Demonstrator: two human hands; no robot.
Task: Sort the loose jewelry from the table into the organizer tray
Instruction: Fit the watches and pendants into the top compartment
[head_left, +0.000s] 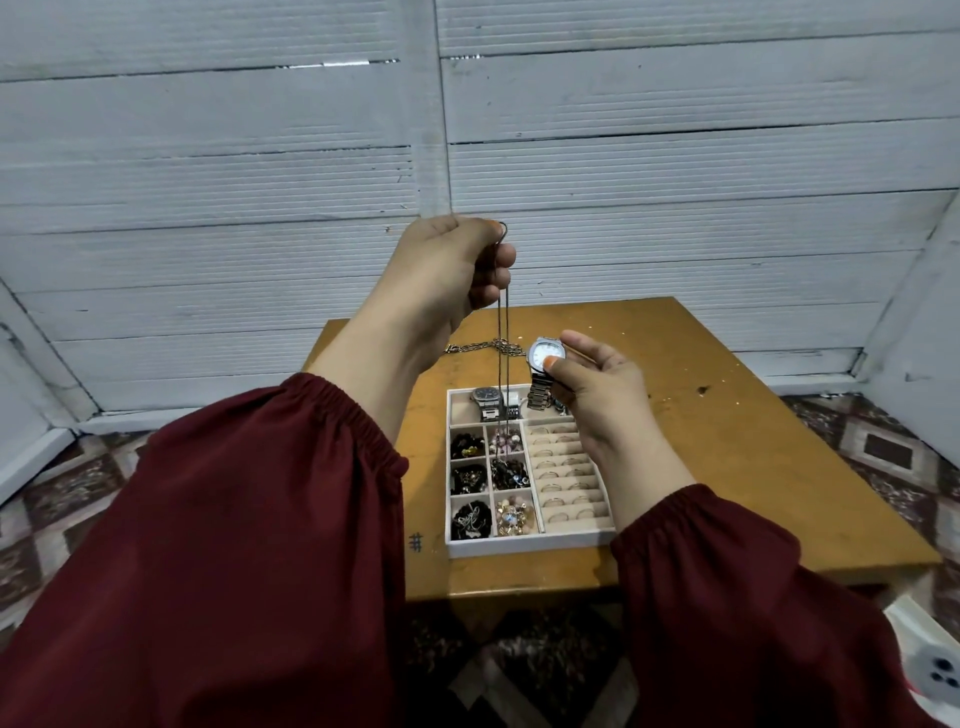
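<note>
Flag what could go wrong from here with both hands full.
1. The thin dark chain necklace held by the left hand hangs down to bead-filled compartments of the white organizer tray; it could snag or tangle there.
2. The right hand holds the silver white-dial watch above the top compartment, where a dark-dial watch already lies; a slip might knock them together.
3. The silver link chain on the brown wooden table may be overlooked.

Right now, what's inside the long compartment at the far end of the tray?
A dark-faced watch lies there, with a small pale item beside it, too unclear to name. The right part of the compartment is covered by the right hand and the silver watch it holds.
</note>
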